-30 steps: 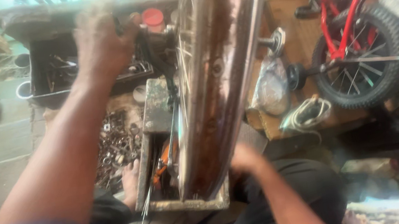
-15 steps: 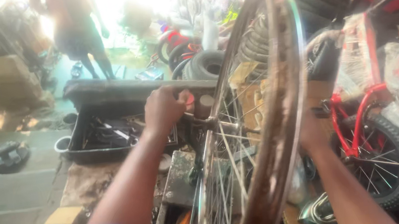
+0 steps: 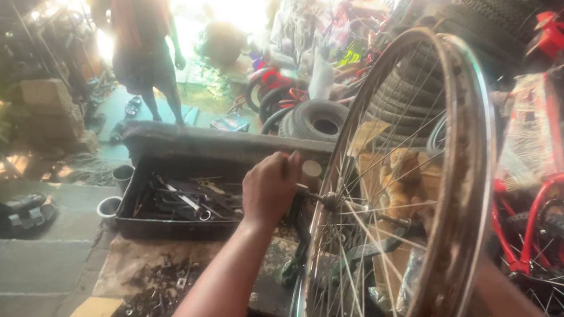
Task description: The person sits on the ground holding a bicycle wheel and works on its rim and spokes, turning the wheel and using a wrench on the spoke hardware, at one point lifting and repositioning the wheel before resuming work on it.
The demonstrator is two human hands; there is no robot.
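Crowded and sunlit, a bicycle repair shop opens onto a bright street, where a person (image 3: 141, 50) stands with their back to the glare. Stacked tyres (image 3: 405, 102) fill the middle and upper right of the view, and a small red bicycle (image 3: 544, 218) stands at the lower right beside plastic-wrapped goods. On the ground ahead lies a black metal tray (image 3: 131, 213) holding wrenches and other hand tools (image 3: 189, 198), with two small tins (image 3: 116, 191) just beside its left end. Nearer, a dirty board (image 3: 129, 262) carries a scatter of nuts and scrap bits (image 3: 145, 304), with a pale wooden block (image 3: 95, 314) at its left corner. A spoked bicycle wheel rim (image 3: 470, 177), rusty on its inner face and bare of any tyre, stands upright and edge-on, reaching from the bottom of the view up past the middle. The left hand (image 3: 270, 188) is closed in a fist at the wheel's hub (image 3: 331, 199), its fingers curled round something at the axle end that is too small to make out. The right hand is hidden behind the lower rim; only its forearm (image 3: 507, 296) shows, so its grip cannot be told.
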